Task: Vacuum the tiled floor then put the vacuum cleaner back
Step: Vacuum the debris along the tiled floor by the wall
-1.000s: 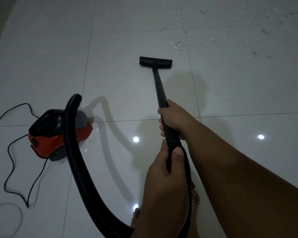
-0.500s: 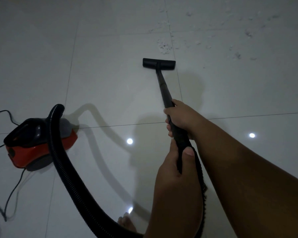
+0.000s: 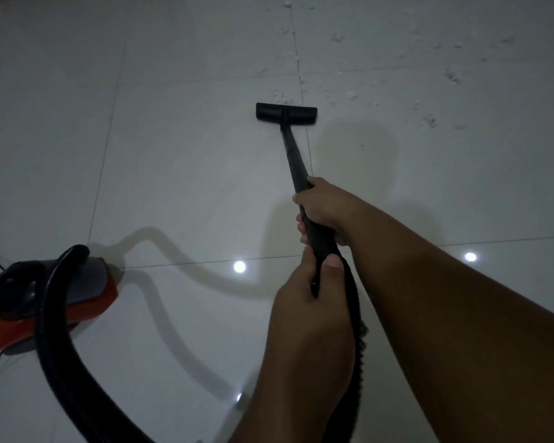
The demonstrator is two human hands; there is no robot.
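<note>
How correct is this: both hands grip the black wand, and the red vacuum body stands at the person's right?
Head view: the red vacuum body stands at the person's left, not right. Left hand and right hand do grip the black wand.

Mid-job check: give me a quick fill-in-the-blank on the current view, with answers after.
____ of the person's hands grip the wand. The right hand sits ____ to the floor head than the left hand. The vacuum cleaner body stands on the person's ____ side. Missing words: both; closer; left.
</note>
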